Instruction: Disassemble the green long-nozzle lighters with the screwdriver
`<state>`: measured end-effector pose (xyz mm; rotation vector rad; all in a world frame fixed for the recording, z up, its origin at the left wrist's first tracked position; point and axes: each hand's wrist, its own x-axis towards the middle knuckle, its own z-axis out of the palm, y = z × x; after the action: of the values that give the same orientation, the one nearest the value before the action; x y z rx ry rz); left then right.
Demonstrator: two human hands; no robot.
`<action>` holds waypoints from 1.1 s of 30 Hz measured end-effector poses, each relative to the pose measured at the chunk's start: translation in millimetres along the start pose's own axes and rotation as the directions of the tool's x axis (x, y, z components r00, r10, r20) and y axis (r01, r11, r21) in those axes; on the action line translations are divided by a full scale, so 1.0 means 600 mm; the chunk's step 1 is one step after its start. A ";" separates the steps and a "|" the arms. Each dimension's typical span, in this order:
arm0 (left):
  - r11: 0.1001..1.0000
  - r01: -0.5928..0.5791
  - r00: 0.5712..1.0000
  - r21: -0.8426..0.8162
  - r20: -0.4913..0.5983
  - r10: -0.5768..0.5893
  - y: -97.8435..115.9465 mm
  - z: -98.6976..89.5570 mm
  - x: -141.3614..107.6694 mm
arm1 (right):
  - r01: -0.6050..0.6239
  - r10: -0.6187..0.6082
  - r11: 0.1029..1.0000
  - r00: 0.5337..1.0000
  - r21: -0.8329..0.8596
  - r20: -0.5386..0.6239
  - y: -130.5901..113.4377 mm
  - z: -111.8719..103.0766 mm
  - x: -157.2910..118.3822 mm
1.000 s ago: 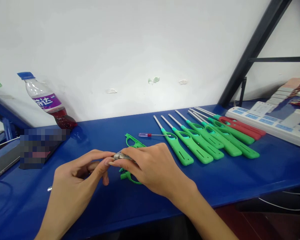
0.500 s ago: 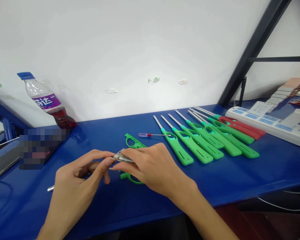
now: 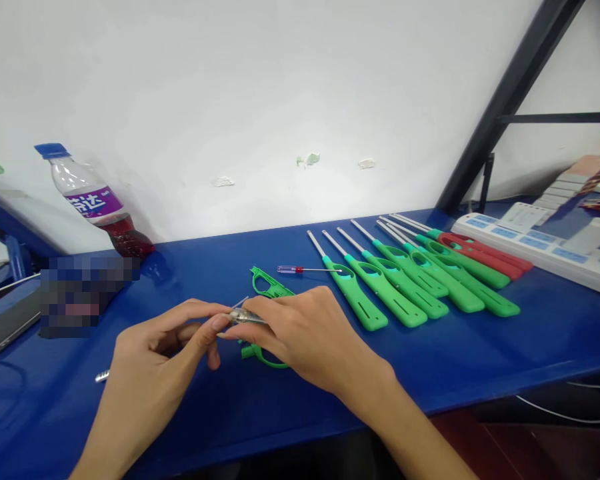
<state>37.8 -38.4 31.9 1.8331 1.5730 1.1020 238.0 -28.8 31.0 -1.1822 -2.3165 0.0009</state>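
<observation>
My right hand [image 3: 307, 337] grips a small see-through and metallic-looking lighter part [image 3: 247, 316] between thumb and fingers. At its left end, the thumb and index finger of my left hand [image 3: 167, 363] pinch together. What exactly lies between those left fingertips is too small to make out. A thin rod or wire [image 3: 241, 302] sticks up by the fingertips. Below and behind my hands on the table lie two open green lighter shell pieces, an upper shell piece [image 3: 269, 285] and a lower shell piece [image 3: 263, 357], both partly covered by my right hand.
A small screwdriver [image 3: 291, 269] lies with its tip at a row of several green gas lighters [image 3: 357, 300]. Red lighters [image 3: 485, 252] and a white power strip [image 3: 545, 247] are at right. A drink bottle [image 3: 97, 200] leans on the wall. A metal piece [image 3: 102, 376] shows beside my left wrist.
Both hands keep nearly the same pose. My left hand has shifted very slightly to the right; the lighter part stays between the two hands.
</observation>
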 end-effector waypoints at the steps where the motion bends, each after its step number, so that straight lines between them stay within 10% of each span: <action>1: 1.000 0.004 1.000 -0.006 0.010 -0.004 -0.002 -0.001 0.001 | 0.003 -0.003 1.000 1.000 -0.003 -0.018 0.000 0.001 0.000; 33: 1.000 0.003 1.000 0.008 0.029 -0.003 -0.015 -0.002 0.000 | -0.004 0.004 1.000 1.000 0.007 0.011 0.000 0.001 -0.005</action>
<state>31.5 -36.6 25.8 1.8426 1.5654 1.0649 238.8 -30.9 29.3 -1.1861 -2.3223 0.0173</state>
